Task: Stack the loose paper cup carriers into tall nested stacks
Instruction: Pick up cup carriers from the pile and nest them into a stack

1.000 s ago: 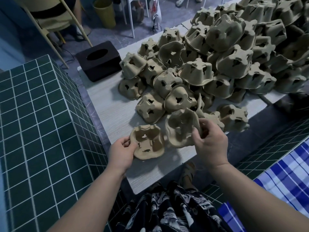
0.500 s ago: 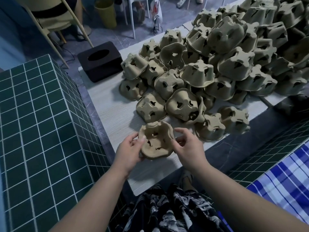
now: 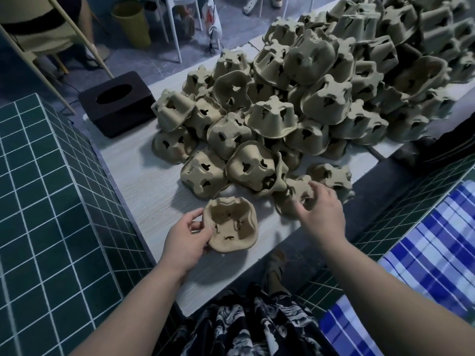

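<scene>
While a heap of loose carriers (image 3: pixel 321 98) covers the far side of the white table (image 3: pixel 133 176), two hands work at its near edge.

Largest is that heap, spreading from the table's middle to its far right corner. Left of it sits a dark tissue box (image 3: pixel 118 102). Nearer, the left hand (image 3: pixel 186 241) grips the left rim of an open-side-up nested carrier stack (image 3: pixel 232 224) resting on the table. The right hand (image 3: pixel 321 210) reaches a single carrier (image 3: pixel 295 194) at the heap's near edge, fingers curled onto it; how firmly, I cannot tell.
</scene>
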Action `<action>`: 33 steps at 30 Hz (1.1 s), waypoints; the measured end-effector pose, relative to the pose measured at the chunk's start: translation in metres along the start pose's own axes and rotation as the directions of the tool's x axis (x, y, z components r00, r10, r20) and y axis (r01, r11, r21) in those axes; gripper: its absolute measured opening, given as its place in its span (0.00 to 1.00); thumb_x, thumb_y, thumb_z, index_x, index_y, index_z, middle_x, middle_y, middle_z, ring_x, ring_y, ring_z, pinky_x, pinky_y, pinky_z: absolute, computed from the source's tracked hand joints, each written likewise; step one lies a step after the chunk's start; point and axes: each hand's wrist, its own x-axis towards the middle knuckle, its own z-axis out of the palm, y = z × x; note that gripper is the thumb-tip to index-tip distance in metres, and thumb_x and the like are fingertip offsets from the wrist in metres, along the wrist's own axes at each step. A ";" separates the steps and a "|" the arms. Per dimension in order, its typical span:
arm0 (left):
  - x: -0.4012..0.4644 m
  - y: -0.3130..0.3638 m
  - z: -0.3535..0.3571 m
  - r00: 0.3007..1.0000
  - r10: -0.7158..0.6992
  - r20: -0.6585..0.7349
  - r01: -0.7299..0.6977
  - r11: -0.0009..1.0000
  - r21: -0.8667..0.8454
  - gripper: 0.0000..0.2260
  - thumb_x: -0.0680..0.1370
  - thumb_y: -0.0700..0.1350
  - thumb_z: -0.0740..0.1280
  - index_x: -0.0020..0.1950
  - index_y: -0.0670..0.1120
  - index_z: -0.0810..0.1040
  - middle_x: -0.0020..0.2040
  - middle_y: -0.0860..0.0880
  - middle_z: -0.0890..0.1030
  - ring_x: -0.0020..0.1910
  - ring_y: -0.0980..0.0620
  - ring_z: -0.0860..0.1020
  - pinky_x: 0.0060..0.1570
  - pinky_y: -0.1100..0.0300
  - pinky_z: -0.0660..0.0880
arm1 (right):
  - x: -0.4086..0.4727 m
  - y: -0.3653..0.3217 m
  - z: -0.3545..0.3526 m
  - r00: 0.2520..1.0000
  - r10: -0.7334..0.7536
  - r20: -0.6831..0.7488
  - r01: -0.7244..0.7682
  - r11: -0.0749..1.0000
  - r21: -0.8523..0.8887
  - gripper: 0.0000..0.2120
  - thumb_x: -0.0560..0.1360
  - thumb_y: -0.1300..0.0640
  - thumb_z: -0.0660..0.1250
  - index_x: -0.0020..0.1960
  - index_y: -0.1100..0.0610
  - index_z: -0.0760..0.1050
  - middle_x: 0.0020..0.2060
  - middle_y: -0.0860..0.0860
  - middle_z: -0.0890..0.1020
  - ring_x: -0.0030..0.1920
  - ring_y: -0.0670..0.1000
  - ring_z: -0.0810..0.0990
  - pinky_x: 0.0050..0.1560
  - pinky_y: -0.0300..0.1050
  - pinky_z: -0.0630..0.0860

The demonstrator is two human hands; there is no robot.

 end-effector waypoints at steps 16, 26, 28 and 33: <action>0.001 -0.005 0.015 0.998 0.033 -0.063 -0.028 0.997 0.070 0.18 0.76 0.35 0.70 0.63 0.51 0.76 0.49 0.45 0.84 0.47 0.47 0.84 0.44 0.51 0.81 | -0.024 0.023 -0.003 0.989 -0.111 0.095 0.100 0.989 0.112 0.12 0.73 0.59 0.70 0.56 0.54 0.73 0.49 0.47 0.74 0.47 0.49 0.77 0.46 0.43 0.73; -0.002 -0.011 0.013 0.995 0.067 -0.076 -0.061 0.996 0.072 0.17 0.76 0.36 0.70 0.61 0.53 0.77 0.48 0.46 0.84 0.47 0.47 0.84 0.42 0.52 0.80 | -0.053 0.025 -0.018 0.999 -0.038 -0.028 0.044 0.960 0.278 0.11 0.71 0.59 0.69 0.50 0.50 0.71 0.41 0.45 0.78 0.41 0.48 0.77 0.45 0.44 0.73; -0.004 -0.013 0.012 0.994 0.072 -0.079 -0.067 0.995 0.068 0.17 0.76 0.36 0.70 0.58 0.55 0.76 0.49 0.45 0.84 0.47 0.46 0.84 0.45 0.50 0.81 | -0.060 0.018 -0.023 0.997 -0.049 -0.056 0.066 0.929 0.365 0.11 0.71 0.61 0.69 0.48 0.49 0.71 0.38 0.44 0.78 0.39 0.45 0.77 0.42 0.40 0.73; -0.012 -0.012 0.007 0.992 0.097 -0.080 -0.092 0.994 0.067 0.17 0.76 0.36 0.70 0.60 0.54 0.76 0.49 0.44 0.83 0.49 0.46 0.83 0.46 0.49 0.81 | -0.071 -0.012 -0.022 0.990 -0.063 0.126 -0.045 0.706 0.707 0.13 0.74 0.70 0.63 0.49 0.53 0.73 0.39 0.52 0.80 0.36 0.50 0.80 0.38 0.43 0.79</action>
